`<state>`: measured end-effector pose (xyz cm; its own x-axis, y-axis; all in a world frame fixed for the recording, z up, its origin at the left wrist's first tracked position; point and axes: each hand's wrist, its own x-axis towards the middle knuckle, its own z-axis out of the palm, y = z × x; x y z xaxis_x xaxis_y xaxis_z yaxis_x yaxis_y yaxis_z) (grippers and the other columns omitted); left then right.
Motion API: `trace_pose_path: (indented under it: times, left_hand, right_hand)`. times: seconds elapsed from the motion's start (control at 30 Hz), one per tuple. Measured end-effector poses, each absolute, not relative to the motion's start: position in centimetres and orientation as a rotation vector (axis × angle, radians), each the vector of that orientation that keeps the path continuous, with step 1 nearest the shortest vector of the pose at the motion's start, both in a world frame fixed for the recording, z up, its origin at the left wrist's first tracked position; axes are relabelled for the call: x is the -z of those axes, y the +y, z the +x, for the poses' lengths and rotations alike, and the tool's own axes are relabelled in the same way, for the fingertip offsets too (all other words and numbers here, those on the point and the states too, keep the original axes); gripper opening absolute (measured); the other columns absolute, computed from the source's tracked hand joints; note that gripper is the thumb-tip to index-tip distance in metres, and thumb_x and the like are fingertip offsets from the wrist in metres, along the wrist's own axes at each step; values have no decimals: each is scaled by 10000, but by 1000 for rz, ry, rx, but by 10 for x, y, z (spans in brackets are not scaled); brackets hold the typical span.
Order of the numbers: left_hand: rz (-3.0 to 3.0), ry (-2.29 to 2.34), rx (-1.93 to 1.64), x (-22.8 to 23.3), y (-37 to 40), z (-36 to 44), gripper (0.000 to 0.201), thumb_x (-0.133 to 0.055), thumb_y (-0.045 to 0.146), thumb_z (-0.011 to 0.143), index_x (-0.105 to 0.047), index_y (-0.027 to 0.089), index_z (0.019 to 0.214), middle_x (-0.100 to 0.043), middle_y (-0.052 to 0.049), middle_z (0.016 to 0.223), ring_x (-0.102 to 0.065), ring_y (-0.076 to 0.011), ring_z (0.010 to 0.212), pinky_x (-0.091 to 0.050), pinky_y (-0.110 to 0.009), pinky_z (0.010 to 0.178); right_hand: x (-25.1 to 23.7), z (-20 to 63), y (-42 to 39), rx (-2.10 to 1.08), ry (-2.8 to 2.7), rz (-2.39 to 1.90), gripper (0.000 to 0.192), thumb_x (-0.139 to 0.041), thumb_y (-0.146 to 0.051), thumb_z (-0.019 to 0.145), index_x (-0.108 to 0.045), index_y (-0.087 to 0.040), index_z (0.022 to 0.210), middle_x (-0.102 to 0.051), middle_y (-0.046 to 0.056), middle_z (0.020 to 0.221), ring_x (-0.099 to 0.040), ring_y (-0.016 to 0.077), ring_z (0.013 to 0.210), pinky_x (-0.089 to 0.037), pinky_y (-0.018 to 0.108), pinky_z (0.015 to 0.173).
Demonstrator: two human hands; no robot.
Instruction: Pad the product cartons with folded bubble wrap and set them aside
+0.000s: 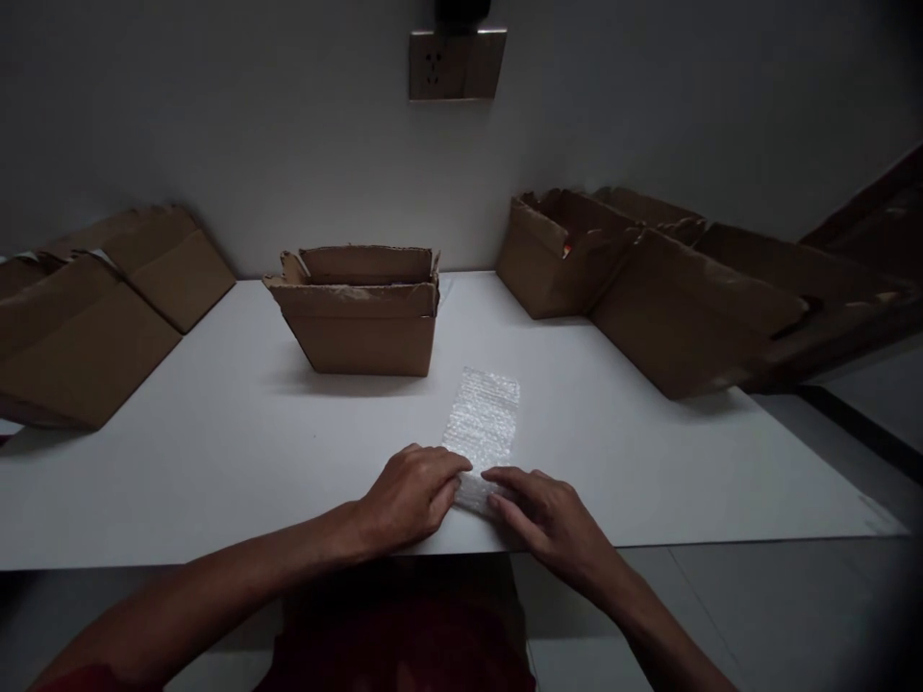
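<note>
The bubble wrap (485,413) lies flat on the table (612,461), its near end at six o'clock apparently folded over. At that end's eight o'clock, the left hand (408,495) grips the edge, fingers (448,463) bent and close together. At four o'clock, the right hand (552,514) holds it between slightly parted thumb and forefinger. A cardboard box (367,336) stands at ten o'clock.

A white table (612,461), open cardboard boxes (367,336) and a wall socket (454,65) suggest a plain indoor workspace.
</note>
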<state>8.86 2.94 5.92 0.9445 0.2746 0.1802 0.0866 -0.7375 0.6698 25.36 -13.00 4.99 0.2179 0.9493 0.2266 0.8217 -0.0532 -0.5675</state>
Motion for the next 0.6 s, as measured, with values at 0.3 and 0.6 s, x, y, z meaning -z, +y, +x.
trace_pose_path:
  times: [0.3, 0.6]
  left_hand:
    - [2545, 318, -433, -50, 37, 101, 250, -511, 145, 902, -652, 187, 1105, -655, -113, 1128, -580, -269, 1042, -461, -459, 923]
    - [2418, 226, -332, -55, 37, 71, 367, -574, 149, 888, -592, 222, 1248, -715, -87, 1136, -631, -250, 988, -466, -438, 906]
  right_hand:
    - [-43, 247, -136, 246, -1905, -1872, 285, -615, -288, 915, -638, -233, 1193, -681, 128, 1210, -625, 299, 1043, -486, 474, 851]
    - [-44, 243, -134, -103, -1599, -1791, 207, -534, -250, 969, -662, -246, 1132, -756, 54, 949, -685, 213, 841, -546, 363, 734]
